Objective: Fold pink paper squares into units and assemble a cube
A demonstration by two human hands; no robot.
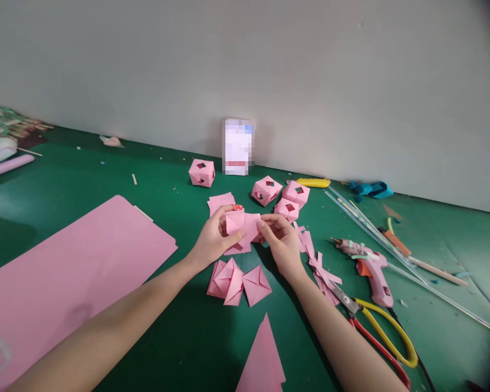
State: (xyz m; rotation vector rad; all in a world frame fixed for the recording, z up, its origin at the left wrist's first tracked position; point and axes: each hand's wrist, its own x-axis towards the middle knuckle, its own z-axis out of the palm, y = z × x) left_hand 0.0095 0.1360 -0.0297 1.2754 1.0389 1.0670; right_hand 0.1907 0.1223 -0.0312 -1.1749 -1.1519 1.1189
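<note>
My left hand (220,234) is closed on a partly folded pink paper piece (249,224), with the thumb across its front. At the piece's right edge, my right hand (281,239) pinches it between thumb and fingers. Flat pink paper squares (221,201) lie just behind my left hand. Nearer to me are several folded pink paper squares (228,280), creased like envelopes, with one folded square (257,286) apart on the right. Beyond my hands stand pink paper cubes with cut-out holes, one cube (201,173) at the left and a group including another cube (266,190) at the right.
A large pink paper sheet (85,256) covers the left. Scissors (375,321), a pink glue gun (371,267), paper strips (320,269) and clear glue sticks (441,296) lie right. A yellow cutter (313,183) lies by the wall; a phone (237,147) leans there. Pink paper (263,359) lies in front.
</note>
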